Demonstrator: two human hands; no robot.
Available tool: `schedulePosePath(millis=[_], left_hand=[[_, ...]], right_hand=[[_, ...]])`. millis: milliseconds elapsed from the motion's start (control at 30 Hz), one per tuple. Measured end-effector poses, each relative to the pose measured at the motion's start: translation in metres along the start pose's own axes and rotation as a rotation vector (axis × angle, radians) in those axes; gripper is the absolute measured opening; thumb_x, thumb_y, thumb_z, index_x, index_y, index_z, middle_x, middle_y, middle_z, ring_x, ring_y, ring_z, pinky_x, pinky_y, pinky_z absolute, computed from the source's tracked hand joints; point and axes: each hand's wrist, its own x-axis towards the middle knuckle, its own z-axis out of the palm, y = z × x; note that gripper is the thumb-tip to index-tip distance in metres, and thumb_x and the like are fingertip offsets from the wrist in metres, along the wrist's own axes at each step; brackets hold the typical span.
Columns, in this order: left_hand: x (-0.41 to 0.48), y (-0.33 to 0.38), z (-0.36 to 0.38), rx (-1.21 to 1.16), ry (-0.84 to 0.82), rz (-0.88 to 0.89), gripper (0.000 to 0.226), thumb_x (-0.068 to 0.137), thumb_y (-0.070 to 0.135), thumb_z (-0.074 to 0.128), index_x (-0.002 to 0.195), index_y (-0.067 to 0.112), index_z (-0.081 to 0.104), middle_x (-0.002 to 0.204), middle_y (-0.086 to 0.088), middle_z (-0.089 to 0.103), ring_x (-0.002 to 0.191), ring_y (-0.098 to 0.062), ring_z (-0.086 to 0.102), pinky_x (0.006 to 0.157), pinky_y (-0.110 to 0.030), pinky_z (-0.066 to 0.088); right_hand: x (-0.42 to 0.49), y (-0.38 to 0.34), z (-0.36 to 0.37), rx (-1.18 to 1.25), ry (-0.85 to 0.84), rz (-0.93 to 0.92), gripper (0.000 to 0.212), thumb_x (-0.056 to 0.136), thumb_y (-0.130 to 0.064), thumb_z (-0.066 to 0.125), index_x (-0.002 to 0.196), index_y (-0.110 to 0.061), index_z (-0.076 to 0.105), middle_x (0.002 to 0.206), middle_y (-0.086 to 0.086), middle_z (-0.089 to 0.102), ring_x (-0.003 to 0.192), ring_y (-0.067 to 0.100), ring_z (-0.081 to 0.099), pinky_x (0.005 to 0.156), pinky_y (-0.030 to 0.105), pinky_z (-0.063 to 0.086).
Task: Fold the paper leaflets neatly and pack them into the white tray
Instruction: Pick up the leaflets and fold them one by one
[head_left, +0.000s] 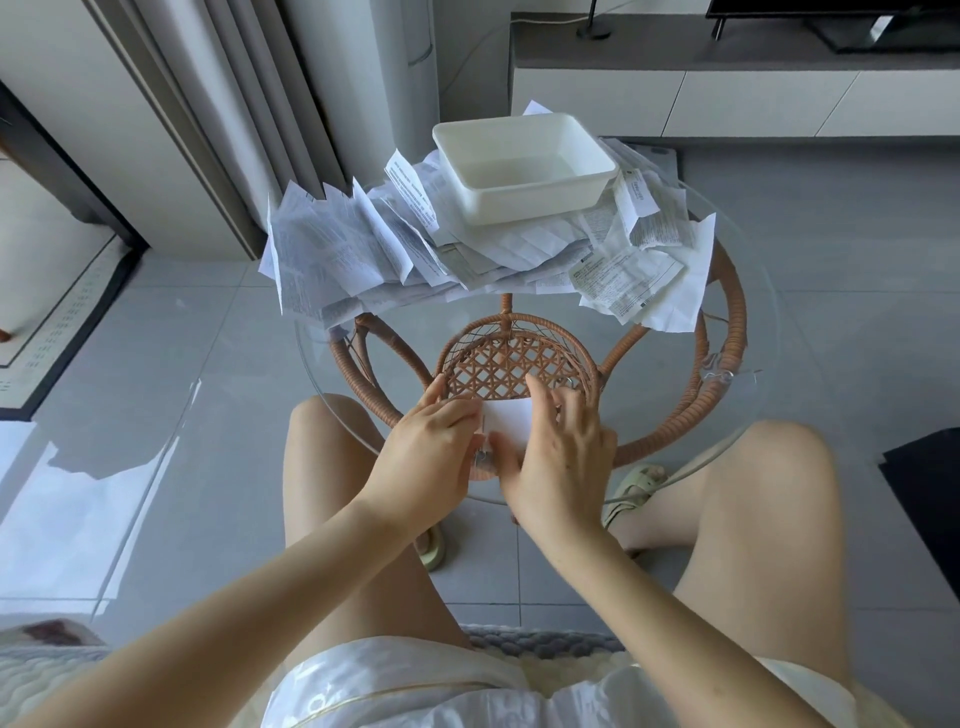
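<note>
Left hand (431, 452), right hand (563, 457) on leaflet (511, 418)

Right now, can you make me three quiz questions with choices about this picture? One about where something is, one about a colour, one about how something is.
1. Where does the white rectangular plastic tray sit? A on the floor, B on the heap of printed paper leaflets, C on a lap.
2. The woven rattan table base is: A brown, B blue, C green.
3. The tray is: A full, B empty, C upside down.
Answers: B, leaflets lie under it; A, its weave is tan-brown; B, its bare bottom shows.
</note>
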Motion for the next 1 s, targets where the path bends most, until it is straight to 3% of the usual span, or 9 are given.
schedulePosePath(millis=[233,300,400,600,667,767,833,900,1000], left_hand=[[0.003,-0.002,-0.004,-0.062,-0.027,0.019,0.021,0.086,0.011,0.052,0.077,0.004,0.070,0.094,-0.004,0.069,0.086,-0.025,0.067,0.118,-0.018,0.010],[0.000,-0.007,-0.005,-0.074,-0.018,0.034,0.014,0.086,0.005,0.059,0.078,0.003,0.071,0.097,-0.003,0.070,0.093,-0.026,0.067,0.116,-0.020,0.021],[-0.004,-0.009,-0.005,-0.068,-0.046,0.035,0.010,0.078,-0.006,0.069,0.079,0.003,0.072,0.103,-0.002,0.070,0.102,-0.030,0.065,0.098,-0.043,0.050],[0.002,0.001,-0.011,0.086,0.006,0.040,0.017,0.065,-0.009,0.071,0.075,0.005,0.073,0.094,-0.005,0.071,0.092,-0.026,0.068,0.117,-0.031,0.015],[0.005,0.009,-0.009,0.136,-0.041,0.065,0.020,0.057,-0.010,0.069,0.071,0.004,0.071,0.091,-0.009,0.071,0.091,-0.028,0.068,0.117,-0.039,0.023],[0.010,0.028,-0.002,0.088,-0.103,0.082,0.039,0.045,-0.016,0.073,0.079,0.003,0.074,0.093,-0.014,0.072,0.089,-0.030,0.069,0.086,-0.044,0.056],[0.010,0.036,0.000,0.053,-0.143,0.050,0.055,0.047,-0.017,0.075,0.097,0.007,0.075,0.106,-0.016,0.070,0.096,-0.032,0.068,0.067,-0.036,0.059],[0.006,0.038,0.001,0.038,-0.200,0.011,0.062,0.065,-0.010,0.068,0.124,0.011,0.065,0.134,-0.021,0.055,0.124,-0.037,0.053,0.088,-0.044,0.054],[-0.004,0.034,0.005,0.071,-0.173,0.042,0.057,0.074,0.002,0.065,0.130,0.013,0.060,0.134,-0.025,0.052,0.126,-0.042,0.048,0.101,-0.050,0.041]], right_hand=[[-0.003,0.034,-0.012,0.088,0.106,0.019,0.052,0.066,-0.012,0.080,0.115,-0.019,0.064,0.098,0.010,0.061,0.089,0.036,0.059,0.071,0.043,0.044],[-0.002,0.036,-0.013,0.126,0.097,0.012,0.052,0.066,-0.011,0.081,0.115,-0.021,0.065,0.095,0.008,0.060,0.086,0.035,0.059,0.069,0.040,0.042],[0.001,0.036,-0.014,0.101,0.064,-0.037,0.054,0.062,-0.011,0.083,0.113,-0.025,0.069,0.086,0.004,0.055,0.077,0.031,0.057,0.064,0.033,0.033],[0.011,0.044,-0.022,0.010,-0.042,-0.155,0.041,0.064,-0.015,0.083,0.102,-0.025,0.074,0.076,0.004,0.051,0.065,0.027,0.052,0.057,0.031,0.033],[0.014,0.044,-0.025,-0.020,-0.072,-0.177,0.038,0.067,-0.017,0.081,0.104,-0.025,0.074,0.078,0.004,0.051,0.067,0.027,0.053,0.059,0.032,0.032],[0.018,0.042,-0.032,-0.006,-0.177,-0.153,0.036,0.081,-0.029,0.070,0.117,-0.028,0.067,0.091,0.002,0.051,0.083,0.025,0.054,0.067,0.032,0.035],[0.021,0.043,-0.037,0.035,-0.187,-0.130,0.036,0.082,-0.030,0.069,0.118,-0.027,0.067,0.092,0.001,0.053,0.083,0.024,0.056,0.066,0.028,0.035],[0.020,0.045,-0.038,0.044,-0.148,-0.167,0.036,0.077,-0.024,0.075,0.113,-0.023,0.070,0.084,0.001,0.054,0.073,0.024,0.057,0.060,0.025,0.036],[0.017,0.047,-0.035,-0.023,-0.128,-0.306,0.037,0.073,-0.015,0.076,0.109,-0.023,0.072,0.074,0.003,0.050,0.060,0.023,0.053,0.051,0.025,0.034]])
